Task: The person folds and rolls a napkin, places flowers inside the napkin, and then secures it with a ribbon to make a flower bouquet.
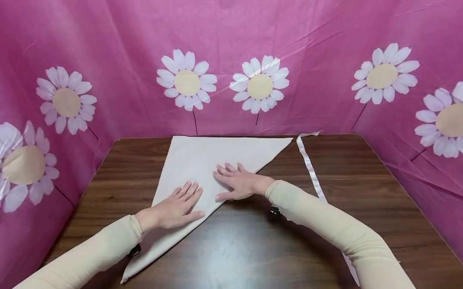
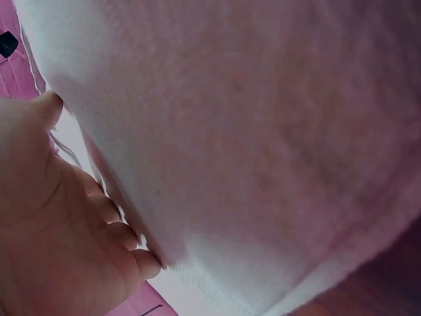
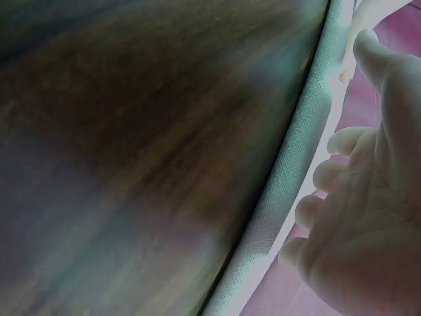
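A white cloth, folded into a triangle, lies on the dark wooden table with its long folded edge running diagonally toward the front left. My left hand rests on its lower part, fingers straight and palm down. Farther up, my right hand lies across the folded edge, fingers spread and pointing left. In the left wrist view the fingertips meet the cloth's surface. From the right wrist, the fold shows as a thick rounded edge beside the palm.
A narrow white ribbon runs down the right side of the wooden table, passing under my right sleeve. Behind and on both sides hangs a pink curtain printed with daisies, close to the table's edges.
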Demonstrator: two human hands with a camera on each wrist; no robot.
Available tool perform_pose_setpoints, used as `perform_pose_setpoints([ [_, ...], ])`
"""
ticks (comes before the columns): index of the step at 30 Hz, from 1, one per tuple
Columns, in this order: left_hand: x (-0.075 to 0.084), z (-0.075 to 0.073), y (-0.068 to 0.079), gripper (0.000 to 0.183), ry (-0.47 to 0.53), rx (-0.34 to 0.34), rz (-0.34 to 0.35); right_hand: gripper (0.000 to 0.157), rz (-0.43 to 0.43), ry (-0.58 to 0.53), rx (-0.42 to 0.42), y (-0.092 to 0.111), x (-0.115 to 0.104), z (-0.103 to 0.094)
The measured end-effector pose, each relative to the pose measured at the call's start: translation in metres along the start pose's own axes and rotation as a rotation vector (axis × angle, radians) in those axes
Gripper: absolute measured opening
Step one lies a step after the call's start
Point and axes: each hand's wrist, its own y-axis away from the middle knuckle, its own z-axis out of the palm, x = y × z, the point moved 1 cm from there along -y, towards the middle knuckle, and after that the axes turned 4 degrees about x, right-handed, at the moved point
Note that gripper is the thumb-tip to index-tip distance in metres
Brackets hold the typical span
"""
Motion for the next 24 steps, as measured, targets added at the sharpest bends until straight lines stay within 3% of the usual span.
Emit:
perform_pose_setpoints([
  [6, 0.0, 0.002, -0.001, 0.085, 0.013, 0.0, 0.004, 0.09, 0.019, 0.013, -0.01, 0.0, 0.001, 0.003],
  [13, 0.0, 0.003, -0.002, 0.088, -0.002, -0.009, -0.006, 0.091, 0.11, 0.018, -0.064, 0.002, 0.001, 0.008],
  [20, 0.006, -0.009, -0.004, 0.071, -0.001, -0.01, 0.058, 0.089, 0.134, -0.006, -0.071, 0.003, 0.0, 0.007],
  [24, 0.01, -0.012, -0.005, 0.071, -0.003, -0.026, 0.042, 0.087, 0.155, 0.008, -0.081, 0.005, -0.001, 0.008],
])
